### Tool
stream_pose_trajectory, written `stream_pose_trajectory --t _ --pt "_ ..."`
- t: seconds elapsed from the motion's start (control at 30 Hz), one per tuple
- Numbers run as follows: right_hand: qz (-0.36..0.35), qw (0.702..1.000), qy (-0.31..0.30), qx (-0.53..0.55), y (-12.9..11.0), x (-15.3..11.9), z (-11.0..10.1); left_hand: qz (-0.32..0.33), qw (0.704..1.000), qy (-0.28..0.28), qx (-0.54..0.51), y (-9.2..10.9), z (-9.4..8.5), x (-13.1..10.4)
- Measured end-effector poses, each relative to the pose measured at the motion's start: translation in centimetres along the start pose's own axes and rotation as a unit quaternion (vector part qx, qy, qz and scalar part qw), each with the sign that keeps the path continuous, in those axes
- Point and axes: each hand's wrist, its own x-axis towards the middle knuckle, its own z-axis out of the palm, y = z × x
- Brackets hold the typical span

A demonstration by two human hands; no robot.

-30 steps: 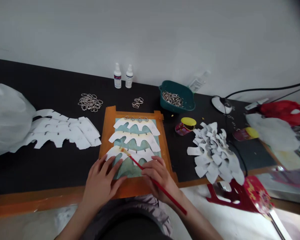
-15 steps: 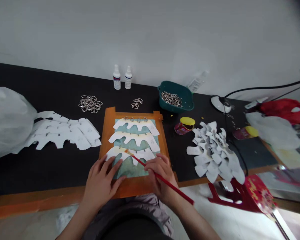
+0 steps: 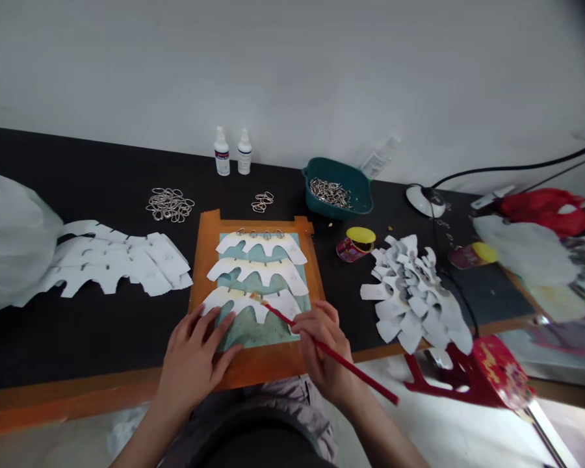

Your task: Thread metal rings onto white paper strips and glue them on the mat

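My right hand (image 3: 324,344) is closed round a long red brush (image 3: 355,372), its tip touching the upper edge of the lowest white scalloped piece (image 3: 234,300). Fingers spread, my left hand (image 3: 197,348) rests at the left end of that piece and on the green sheet (image 3: 253,328). Above lie a middle white piece (image 3: 260,270) and a top white piece (image 3: 268,244), which has several metal rings (image 3: 267,234) along its upper edge. Orange tape (image 3: 205,247) frames the green sheet.
Left: stacked white pieces (image 3: 121,260) and a white bag (image 3: 14,244). Behind: loose rings (image 3: 170,205), two spray bottles (image 3: 221,153), a green basket (image 3: 314,196) of rings. Right: an open can (image 3: 348,250), a pile of white pieces (image 3: 419,299), another can (image 3: 468,255).
The brush tip has moved slightly right along the lowest piece's edge, with my right hand shifting right. My left hand stays on the piece. The whole view has shifted slightly.
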Motion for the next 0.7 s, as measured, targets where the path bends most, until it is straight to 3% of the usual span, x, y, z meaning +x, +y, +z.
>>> stream_pose_trajectory --t 0.1,0.27,0.4,0.53,0.7 --pt "-0.013 1.000 0.015 0.017 0.0 0.3 0.7 0.000 1.000 -0.001 -0.001 0.0 0.0 0.0" --pt "-0.020 0.999 -0.019 0.028 0.3 0.8 2.6 -0.003 1.000 0.000 0.004 0.0 0.0 0.0" --pt "0.002 0.999 -0.017 0.032 0.7 0.2 1.5 -0.004 1.000 0.003 0.000 0.0 0.1 0.1" --pt "0.008 0.995 0.082 0.059 2.2 -0.3 0.8 0.004 1.000 0.004 -0.003 -0.2 0.1 0.1" --pt "-0.057 0.979 0.158 0.114 5.3 -0.4 3.2 0.018 1.000 0.010 0.008 -0.1 0.1 0.2"
